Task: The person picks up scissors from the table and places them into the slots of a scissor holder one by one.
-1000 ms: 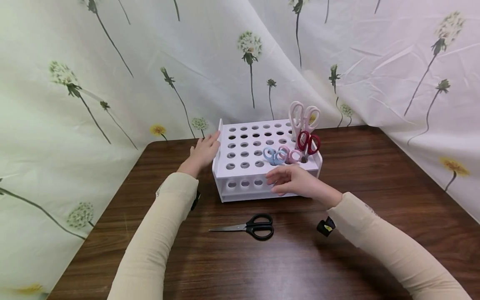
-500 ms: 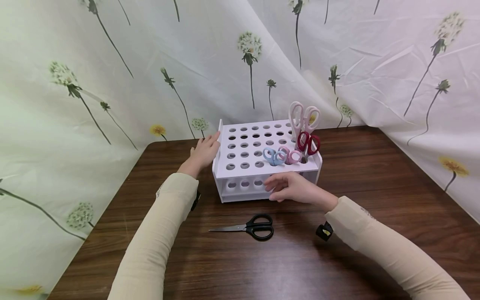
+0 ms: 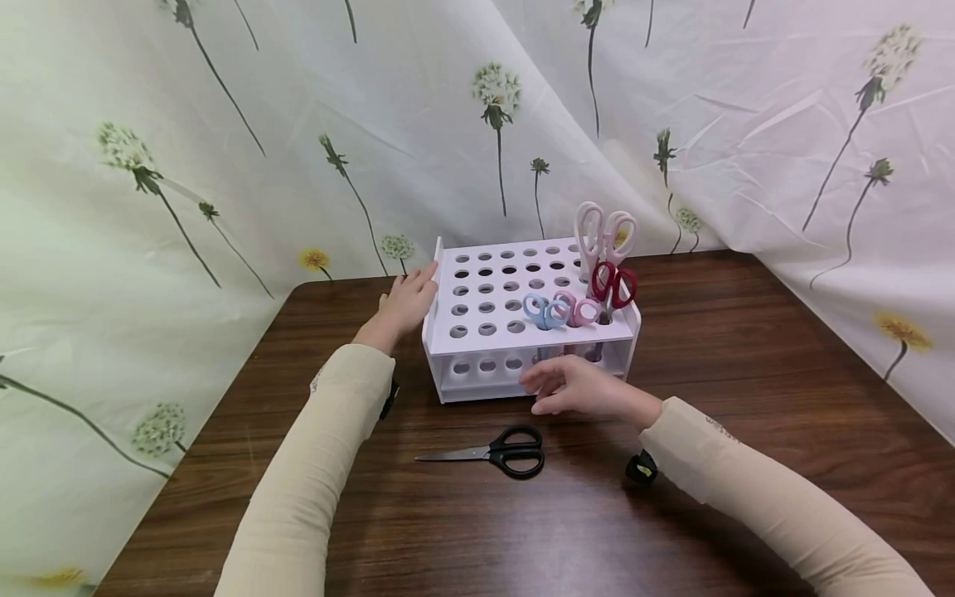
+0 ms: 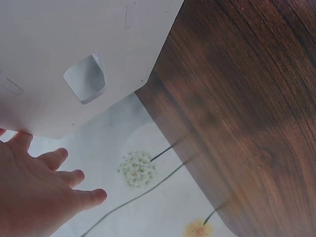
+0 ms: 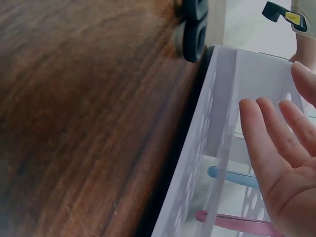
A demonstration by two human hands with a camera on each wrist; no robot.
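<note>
A white holed rack (image 3: 500,345) stands toward the back of the table. My left hand (image 3: 406,300) rests against its left side panel, fingers spread, as the left wrist view also shows. In front of the rack's lower right part hovers my right hand (image 3: 580,386), loosely bent and holding nothing. Black-handled scissors (image 3: 496,453) lie on the table below and left of it, blades pointing left. Upright in the rack's right side are light-blue scissors (image 3: 548,318), pink scissors (image 3: 575,316), dark-red scissors (image 3: 613,283) and white-handled scissors (image 3: 593,251).
The dark wooden table (image 3: 746,356) extends around the rack on both sides. Behind it hangs a pale cloth (image 3: 418,99) printed with dandelions. Several of the rack's left holes have nothing standing in them.
My right hand has come down and slightly left, away from the rack's front edge toward the black-handled scissors. The left hand and the rack have stayed put.
</note>
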